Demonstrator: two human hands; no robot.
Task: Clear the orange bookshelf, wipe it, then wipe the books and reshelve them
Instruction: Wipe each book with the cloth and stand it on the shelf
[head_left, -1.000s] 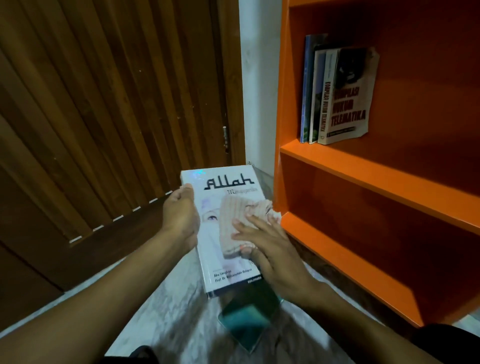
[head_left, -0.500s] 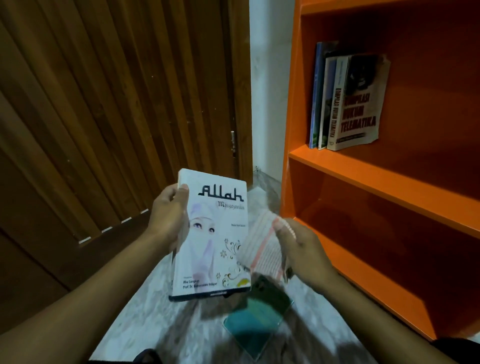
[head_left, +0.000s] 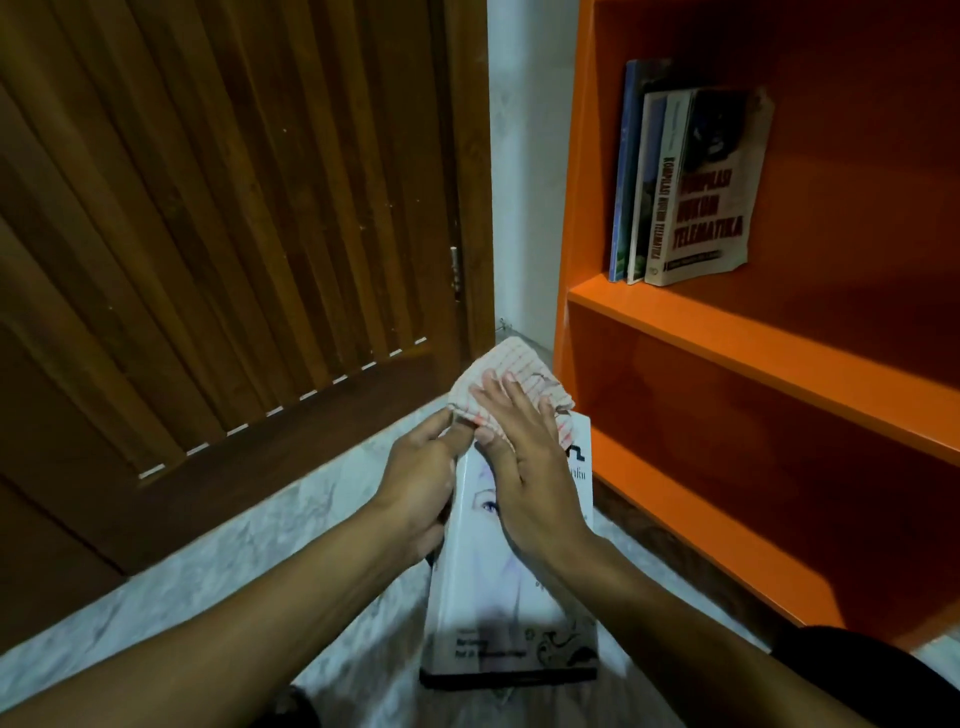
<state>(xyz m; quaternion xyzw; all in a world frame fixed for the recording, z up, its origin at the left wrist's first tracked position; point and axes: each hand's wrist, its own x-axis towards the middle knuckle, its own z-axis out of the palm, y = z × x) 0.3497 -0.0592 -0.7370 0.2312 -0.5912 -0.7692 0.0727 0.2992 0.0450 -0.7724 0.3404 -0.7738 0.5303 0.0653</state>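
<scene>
Fingers (head_left: 506, 395) of the right hand (head_left: 524, 467) lie flat and slightly spread, pressing a cloth (head_left: 511, 382) onto the far end of a book (head_left: 511, 587). Palm rests on the cover; no grip is formed, the hand is open and bearing down. Left hand (head_left: 421, 483) clasps the book's left edge, fingers curled around it, thumb near the cloth's near corner.

Book: white cover, face up, long axis running away from the person, held low over a pale marbled floor (head_left: 208, 597). Part of a printed face and dark lettering show beside the right hand. Whether its near end touches the floor cannot be told.

Cloth: pale with thin red stripes, bunched, overhanging the book's far edge.

Shelf (head_left: 779, 364): orange, at right. Upper compartment holds 3 books (head_left: 680, 182) standing at its left side, the outermost leaning and showing a worn cover with red lettering. Lower compartment shows bare orange boards.

Door (head_left: 234, 208): brown slatted wood, at left, with a white wall strip (head_left: 524, 182) between it and the shelf.
</scene>
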